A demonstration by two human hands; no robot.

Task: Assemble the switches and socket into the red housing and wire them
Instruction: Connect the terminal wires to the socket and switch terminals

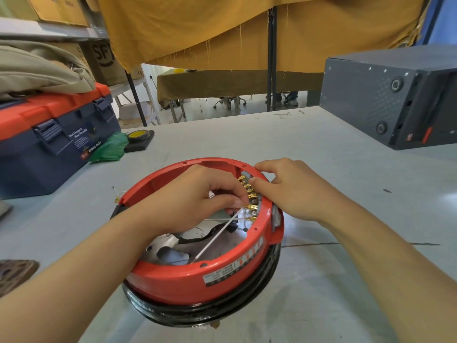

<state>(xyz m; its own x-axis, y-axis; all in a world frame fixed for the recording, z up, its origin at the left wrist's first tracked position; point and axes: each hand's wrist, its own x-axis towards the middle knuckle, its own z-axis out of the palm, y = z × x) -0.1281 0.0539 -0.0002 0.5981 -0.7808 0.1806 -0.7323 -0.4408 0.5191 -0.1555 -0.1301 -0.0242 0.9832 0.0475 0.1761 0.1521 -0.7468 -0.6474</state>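
We see glossy red plastic on the housing (197, 280), shiny brass-coloured metal on its terminals (251, 194), and bright bare metal on its inner plate (163, 246). The table (333, 169) looks smooth and matt grey; the curtain (222, 28) is frayed mustard cloth.

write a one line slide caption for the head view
Left hand pinches a white wire onto the brass terminals inside the red housing while the right hand grips its rim.

Both hands (237, 194) work brass terminals (249, 194) inside the red housing (197, 276).
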